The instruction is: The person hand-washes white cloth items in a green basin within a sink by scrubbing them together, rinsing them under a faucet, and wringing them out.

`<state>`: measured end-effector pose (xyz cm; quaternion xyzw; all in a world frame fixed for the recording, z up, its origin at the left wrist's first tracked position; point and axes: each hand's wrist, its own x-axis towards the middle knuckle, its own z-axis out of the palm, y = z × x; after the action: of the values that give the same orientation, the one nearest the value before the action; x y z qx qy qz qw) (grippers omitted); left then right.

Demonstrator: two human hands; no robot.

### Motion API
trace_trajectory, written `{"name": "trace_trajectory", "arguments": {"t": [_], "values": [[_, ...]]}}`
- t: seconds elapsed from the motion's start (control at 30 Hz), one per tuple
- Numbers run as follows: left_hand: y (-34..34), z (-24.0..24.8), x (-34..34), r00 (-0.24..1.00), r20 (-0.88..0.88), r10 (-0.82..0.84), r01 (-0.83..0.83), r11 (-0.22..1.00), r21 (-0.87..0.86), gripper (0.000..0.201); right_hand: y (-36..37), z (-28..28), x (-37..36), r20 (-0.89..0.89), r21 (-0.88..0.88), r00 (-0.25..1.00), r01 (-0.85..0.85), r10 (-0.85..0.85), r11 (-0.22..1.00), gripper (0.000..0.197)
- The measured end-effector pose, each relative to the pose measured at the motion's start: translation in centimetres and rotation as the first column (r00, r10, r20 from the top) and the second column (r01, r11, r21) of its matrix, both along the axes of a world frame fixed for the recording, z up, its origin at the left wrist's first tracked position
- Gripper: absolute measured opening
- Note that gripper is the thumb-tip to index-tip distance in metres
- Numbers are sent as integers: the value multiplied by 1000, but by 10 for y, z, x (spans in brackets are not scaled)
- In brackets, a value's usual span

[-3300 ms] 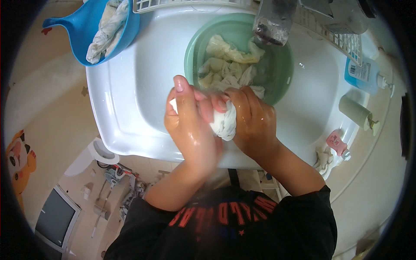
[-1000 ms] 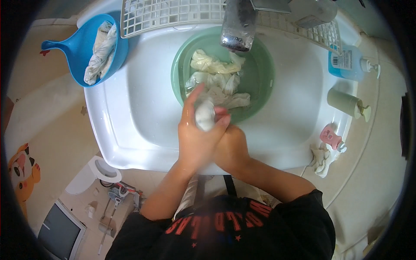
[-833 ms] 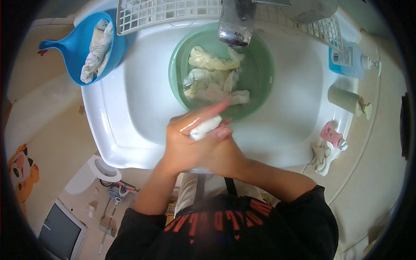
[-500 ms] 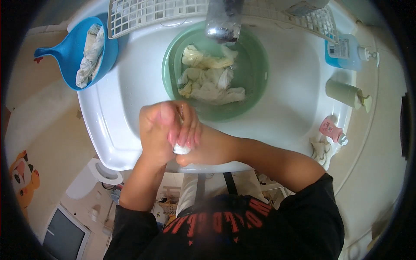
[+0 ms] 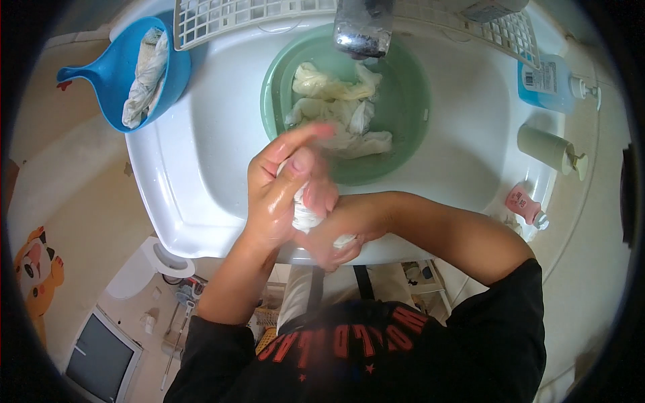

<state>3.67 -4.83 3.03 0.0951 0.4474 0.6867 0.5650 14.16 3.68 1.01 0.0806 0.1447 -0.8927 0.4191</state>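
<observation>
A bunched wet white cloth (image 5: pixel 306 216) is between my hands, over the sink's near edge. My left hand (image 5: pixel 274 191) is wrapped round its upper part, thumb laid over the cloth and one finger sticking out, blurred. Lower down, my right hand (image 5: pixel 329 242) is closed on the other end, and a bit of white shows by its fingers. Just beyond, a green basin (image 5: pixel 418 127) stands in the white sink (image 5: pixel 463 161) with water and several white and yellowish cloths (image 5: pixel 339 117) in it. Over the basin's far side hangs a metal faucet (image 5: pixel 363 37).
At the far left, a blue dipper (image 5: pixel 111 84) holds a rolled whitish cloth (image 5: pixel 146 77). White plastic racks (image 5: pixel 228 20) line the far edge. Along the right rim are a blue pump bottle (image 5: pixel 547 84), a pale green pump bottle (image 5: pixel 547 148) and a small pink bottle (image 5: pixel 524 203).
My hands have shifted slightly right. The left fingers have loosened from a tight clasp and one extends. More of the white cloth shows between the hands.
</observation>
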Motion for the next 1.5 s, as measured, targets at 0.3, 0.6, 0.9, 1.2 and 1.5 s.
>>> {"name": "trace_trajectory", "arguments": {"t": [0.3,0.6,0.9,1.2,1.5], "values": [[12,17,-2,982,141,-128,130,991,-10,46,16,-1,7,-200,68,980,27,-13,997,13],[-1,-10,-25,832,371,412,-353,910,-218,16,6,57,15,-583,812,810,579,-61,-74,80],[-3,19,0,654,439,617,-406,775,-484,13,2,-10,-8,-579,-100,388,839,717,-534,57],[-2,36,22,501,-414,760,-846,531,-50,28,-7,-9,-27,-698,25,469,771,541,-636,13],[-14,30,-10,771,-589,241,-137,967,217,31,-29,-10,-8,-847,512,531,804,-23,-302,23]]}}
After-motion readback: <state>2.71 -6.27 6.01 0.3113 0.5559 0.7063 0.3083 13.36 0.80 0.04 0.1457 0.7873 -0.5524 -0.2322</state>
